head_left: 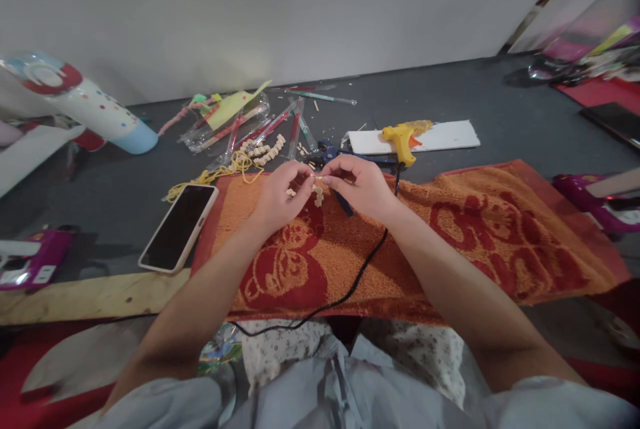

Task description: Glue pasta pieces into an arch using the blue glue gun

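Observation:
My left hand [286, 194] and my right hand [360, 188] meet over the orange and red towel [350, 249]. Thumb and forefinger of each are pinched together on a small pale wooden piece [319, 178] between them. Just below the fingertips shows a short chain of pale wooden bits [318, 197]. Dark blue pliers [343, 204] lie partly under my right hand, so their jaws are hard to make out. Beyond my left hand, a row of pale wooden pieces [270, 151] sits beside a yellow cord [240, 164].
A yellow glue gun [403, 138] rests on a white strip [450, 136], its black cable [360, 276] crossing the towel. Left are a phone [179, 229] and a spotted bottle [105, 106]. Plastic-wrapped sticks [235, 129] lie behind. Purple toy cars [37, 256] stand at both sides.

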### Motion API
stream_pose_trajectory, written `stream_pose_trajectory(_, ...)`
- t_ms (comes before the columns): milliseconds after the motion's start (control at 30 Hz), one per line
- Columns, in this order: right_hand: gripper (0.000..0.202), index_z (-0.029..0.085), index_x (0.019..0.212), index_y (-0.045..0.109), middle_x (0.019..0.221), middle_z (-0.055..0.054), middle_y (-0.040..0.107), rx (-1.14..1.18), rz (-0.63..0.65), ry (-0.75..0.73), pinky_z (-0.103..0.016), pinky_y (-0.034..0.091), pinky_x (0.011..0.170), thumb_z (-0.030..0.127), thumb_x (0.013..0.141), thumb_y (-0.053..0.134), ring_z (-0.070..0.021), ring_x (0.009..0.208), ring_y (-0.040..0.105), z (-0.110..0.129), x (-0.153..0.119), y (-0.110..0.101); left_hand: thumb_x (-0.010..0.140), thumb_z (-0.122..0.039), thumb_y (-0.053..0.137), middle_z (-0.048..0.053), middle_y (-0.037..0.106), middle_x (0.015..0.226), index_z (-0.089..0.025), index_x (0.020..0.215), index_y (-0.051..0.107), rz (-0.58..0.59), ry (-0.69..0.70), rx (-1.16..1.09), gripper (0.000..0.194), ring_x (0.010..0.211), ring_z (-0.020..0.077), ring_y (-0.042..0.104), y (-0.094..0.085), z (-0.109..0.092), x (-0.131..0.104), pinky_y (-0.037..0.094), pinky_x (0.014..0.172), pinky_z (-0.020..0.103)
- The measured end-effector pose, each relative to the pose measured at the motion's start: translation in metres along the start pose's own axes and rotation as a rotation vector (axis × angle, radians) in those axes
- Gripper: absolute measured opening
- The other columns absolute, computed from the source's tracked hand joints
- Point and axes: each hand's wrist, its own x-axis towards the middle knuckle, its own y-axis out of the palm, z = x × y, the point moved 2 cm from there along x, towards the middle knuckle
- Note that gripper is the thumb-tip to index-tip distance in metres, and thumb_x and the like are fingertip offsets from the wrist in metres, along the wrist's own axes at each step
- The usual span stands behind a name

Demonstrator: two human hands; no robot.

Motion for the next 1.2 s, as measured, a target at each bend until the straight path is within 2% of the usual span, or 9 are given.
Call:
stream_pose_trajectory(200,0.008,0.019,0.079,0.064,0.082,-0.003,0.068,-0.053,-0.012,-0.040,-0.031,0.044,0.072,0.024,0.085,0.063,-0.0154,0.076,0.058,0.0011,-0.0001,-0.0008,0.089,-0.027,0.053,0.001,0.064,0.079,-0.019,0.086,0.059,0.012,-0.065,-0.035,0.010,0.067,0.0111,0.057,-0.0019,-0.0012,0.0006,0.048,0.062,0.025)
stream_pose_trajectory(333,0.007,0.020,0.078,0.064,0.083,-0.003,0.069,-0.112,-0.002,-0.070,-0.032,0.044,0.075,0.022,0.085,0.062,-0.0164,0.079,0.059,0.0028,-0.0008,-0.0012,0.088,-0.028,0.054,0.002,0.063,0.078,-0.020,0.085,0.059,0.019,-0.034,-0.017,0.010,0.069,0.0121,0.057,-0.0004,0.0001,0.0002,0.048,0.063,0.025)
stream_pose_trajectory(533,0.009,0.020,0.078,0.062,0.081,-0.003,0.067,-0.146,0.015,-0.128,-0.032,0.043,0.072,0.021,0.086,0.061,-0.0159,0.076,0.057,0.0029,-0.0022,0.0004,0.087,-0.026,0.054,0.001,0.063,0.074,-0.019,0.083,0.059,0.024,0.012,0.001,0.010,0.067,0.0122,0.056,-0.0005,0.0003,0.0012,0.046,0.064,0.026)
stream_pose_trajectory(833,0.011,0.020,0.075,0.060,0.079,-0.004,0.064,-0.144,0.008,-0.155,-0.032,0.042,0.069,0.021,0.086,0.060,-0.0153,0.073,0.054,0.0007,-0.0034,0.0030,0.083,-0.025,0.055,0.000,0.062,0.069,-0.019,0.076,0.059,0.023,-0.015,-0.021,0.010,0.063,0.0110,0.054,-0.0015,0.0009,0.0015,0.043,0.058,0.023)
stream_pose_trajectory(967,0.012,0.021,0.075,0.058,0.079,-0.004,0.065,-0.132,0.010,-0.174,-0.033,0.043,0.073,0.019,0.086,0.058,-0.0160,0.075,0.055,0.0017,-0.0038,0.0038,0.080,-0.026,0.057,0.000,0.064,0.069,-0.019,0.075,0.060,0.026,-0.071,-0.114,0.009,0.063,0.0106,0.056,-0.0015,0.0016,0.0010,0.044,0.057,0.023)
stream_pose_trajectory(1200,0.012,0.022,0.074,0.059,0.079,-0.004,0.066,-0.116,0.028,-0.182,-0.034,0.043,0.072,0.016,0.085,0.056,-0.0175,0.076,0.056,0.0023,-0.0045,0.0051,0.078,-0.032,0.058,-0.001,0.062,0.066,-0.018,0.075,0.058,0.082,-0.252,-0.337,0.014,0.058,0.0095,0.055,0.0051,0.0078,-0.0009,0.046,0.053,0.022)
